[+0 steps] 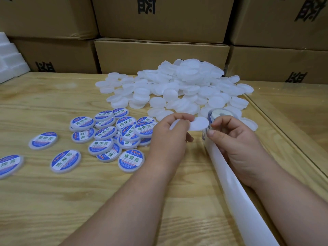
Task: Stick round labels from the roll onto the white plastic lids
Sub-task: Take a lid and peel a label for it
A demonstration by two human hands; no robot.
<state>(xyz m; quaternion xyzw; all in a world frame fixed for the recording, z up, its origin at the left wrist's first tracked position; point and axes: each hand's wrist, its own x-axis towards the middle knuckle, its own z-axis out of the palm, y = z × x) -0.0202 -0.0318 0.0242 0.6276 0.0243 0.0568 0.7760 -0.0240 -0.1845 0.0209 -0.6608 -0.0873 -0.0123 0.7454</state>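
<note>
On the left of the bench (53, 201) lie some twenty labelled lids (106, 132), done. Centre, the left hand (170, 132) pinches a bare lid (198, 123), while far behind the heap of blank lids (179, 89) waits (most of the job, I'd judge). Right hand (236, 144) pinches at the label roll (219, 114), its spent backing strip (236, 192) trailing near.

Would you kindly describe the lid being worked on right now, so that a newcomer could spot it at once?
Start at the heap of blank white lids at the back of the wooden table and come forward to the two hands. The blank lid is gripped by the left hand, raised off the table, unlike the heaped and labelled lids.
</note>
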